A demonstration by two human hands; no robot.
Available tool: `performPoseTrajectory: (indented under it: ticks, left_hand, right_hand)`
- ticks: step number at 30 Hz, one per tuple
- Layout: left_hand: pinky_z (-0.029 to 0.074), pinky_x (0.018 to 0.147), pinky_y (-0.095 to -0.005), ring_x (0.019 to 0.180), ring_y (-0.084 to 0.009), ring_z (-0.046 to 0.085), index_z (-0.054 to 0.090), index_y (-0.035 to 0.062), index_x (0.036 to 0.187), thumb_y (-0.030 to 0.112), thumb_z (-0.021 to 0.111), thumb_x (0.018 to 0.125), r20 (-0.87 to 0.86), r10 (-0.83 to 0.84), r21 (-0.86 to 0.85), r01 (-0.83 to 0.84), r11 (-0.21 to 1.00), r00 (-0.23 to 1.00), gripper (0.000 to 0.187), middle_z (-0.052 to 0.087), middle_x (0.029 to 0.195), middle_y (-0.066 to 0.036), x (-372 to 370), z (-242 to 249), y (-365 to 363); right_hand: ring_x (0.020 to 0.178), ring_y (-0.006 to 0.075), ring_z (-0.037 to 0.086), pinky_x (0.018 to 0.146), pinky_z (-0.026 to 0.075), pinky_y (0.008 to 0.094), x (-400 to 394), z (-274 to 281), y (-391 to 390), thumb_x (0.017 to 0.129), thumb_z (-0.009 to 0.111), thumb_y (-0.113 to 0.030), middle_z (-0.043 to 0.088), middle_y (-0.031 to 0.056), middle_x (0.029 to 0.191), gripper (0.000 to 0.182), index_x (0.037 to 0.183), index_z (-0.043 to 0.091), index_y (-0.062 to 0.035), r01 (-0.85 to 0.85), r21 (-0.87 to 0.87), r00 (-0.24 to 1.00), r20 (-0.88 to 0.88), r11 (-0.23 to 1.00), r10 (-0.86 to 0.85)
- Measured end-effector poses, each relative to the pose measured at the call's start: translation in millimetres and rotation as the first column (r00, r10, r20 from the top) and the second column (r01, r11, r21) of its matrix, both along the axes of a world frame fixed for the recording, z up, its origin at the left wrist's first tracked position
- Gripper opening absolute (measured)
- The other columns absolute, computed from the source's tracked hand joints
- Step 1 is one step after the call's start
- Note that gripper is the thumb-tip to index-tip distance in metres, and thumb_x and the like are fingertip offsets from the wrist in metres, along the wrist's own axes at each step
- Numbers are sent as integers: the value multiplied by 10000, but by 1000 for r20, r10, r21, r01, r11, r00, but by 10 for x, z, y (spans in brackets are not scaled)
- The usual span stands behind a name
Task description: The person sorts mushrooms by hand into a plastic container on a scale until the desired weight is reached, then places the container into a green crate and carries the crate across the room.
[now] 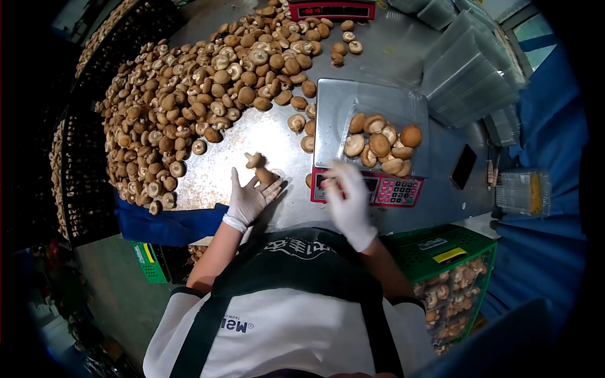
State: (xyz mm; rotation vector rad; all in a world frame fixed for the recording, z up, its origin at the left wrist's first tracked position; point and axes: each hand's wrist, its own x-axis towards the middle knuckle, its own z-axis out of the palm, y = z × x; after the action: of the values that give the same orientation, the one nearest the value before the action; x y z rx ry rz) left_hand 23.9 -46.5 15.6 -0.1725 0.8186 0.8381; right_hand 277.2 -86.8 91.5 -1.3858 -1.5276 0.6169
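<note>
My left hand (pixel 247 198), in a white glove, lies open on the steel table with fingers spread, touching two loose brown mushrooms (pixel 259 167). My right hand (pixel 348 196), also gloved, hovers over the front panel of a digital scale (pixel 372 104), blurred, fingers loosely curled with nothing seen in them. On the scale's pan sits a clear plastic tray holding several brown-capped mushrooms (pixel 382 146). A large heap of mushrooms (pixel 189 107) covers the table to the left and far side.
Stacks of clear plastic trays (pixel 469 69) stand at the right. A black phone (pixel 463 166) lies beside the scale. A green crate of mushrooms (pixel 450 290) sits below right. Black crates (pixel 82 183) line the left edge. A second scale (pixel 332 9) is at the far side.
</note>
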Motion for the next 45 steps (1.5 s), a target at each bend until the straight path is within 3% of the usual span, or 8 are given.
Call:
performPoseTrajectory:
  ticks: [4, 7, 11, 15, 20, 29, 36, 45]
  left_hand:
    - [540, 905, -418, 1164, -346, 604, 232, 5, 1458, 618, 431, 964, -26, -96, -97, 93, 991, 995, 812, 568, 1284, -261, -28, -27, 55]
    - [506, 905, -304, 1042, -196, 641, 485, 21, 1340, 328, 480, 1020, -442, -184, 411, 380, 829, 878, 443, 625, 1228, -153, 587, 448, 164]
    - [382, 1056, -363, 1273, -280, 489, 515, 6, 1337, 98, 632, 880, -715, 445, 634, 768, 91, 539, 480, 545, 1311, -157, 1499, 852, 519]
    - [240, 1157, -470, 1311, -365, 422, 429, 39, 1412, 248, 690, 807, -660, 676, 360, 928, -99, 328, 691, 502, 1335, -192, 2082, 653, 722]
    - [359, 986, -450, 1054, -342, 498, 566, 78, 1273, 241, 707, 765, -734, 622, 330, 944, -27, 275, 552, 516, 1090, -164, 2041, 557, 708]
    - [286, 1139, -461, 1368, -434, 321, 394, 2, 1416, 235, 707, 794, -729, 569, 468, 884, 11, 379, 734, 346, 1451, -277, 1986, 514, 681]
    - [263, 1158, -440, 1393, -372, 330, 429, 38, 1417, 234, 674, 868, -816, 451, 508, 822, 258, 363, 632, 375, 1467, -221, 1102, 239, 491]
    - [401, 1054, -367, 1234, -261, 514, 483, 46, 1391, 201, 588, 969, -851, 381, 520, 685, 511, 362, 462, 541, 1315, -139, 439, 236, 702]
  right_hand:
    - [1176, 297, 549, 1026, 436, 398, 744, 211, 173, 888, 600, 1, 582, 162, 1254, 412, 1299, 561, -3, 399, 110, 903, 124, 911, -410]
    - [1268, 314, 476, 1104, 358, 415, 1065, 162, 316, 900, 616, -52, 535, 167, 1336, 472, 1357, 505, -9, 526, 76, 802, 288, 847, -523]
    - [1286, 333, 453, 1132, 315, 421, 1150, -62, 434, 891, 653, -102, 523, 168, 1355, 549, 1398, 462, -15, 508, 7, 792, 390, 862, -470]
    - [1299, 332, 462, 1110, 342, 413, 1103, 78, 458, 868, 659, -106, 533, 183, 1341, 560, 1396, 485, -41, 360, -46, 907, 252, 932, -338]
    - [1389, 382, 357, 1158, 233, 502, 1151, 12, 579, 923, 573, -209, 431, 181, 1479, 547, 1439, 453, -73, 158, -23, 777, 619, 987, -110]
    - [1399, 351, 366, 1167, 215, 506, 1254, 30, 791, 920, 590, -365, 417, 219, 1481, 685, 1485, 367, -49, 108, -146, 701, 713, 983, 28]
    - [1342, 262, 454, 1143, 314, 374, 1654, 237, 394, 1070, 350, -283, 499, 166, 1433, 458, 1403, 480, 3, 479, -19, 867, -146, 878, -476]
    - [1259, 238, 522, 1056, 372, 349, 1694, 134, -380, 1075, 276, -296, 553, 136, 1369, 484, 1389, 505, -6, 751, -189, 586, -252, 633, -770]
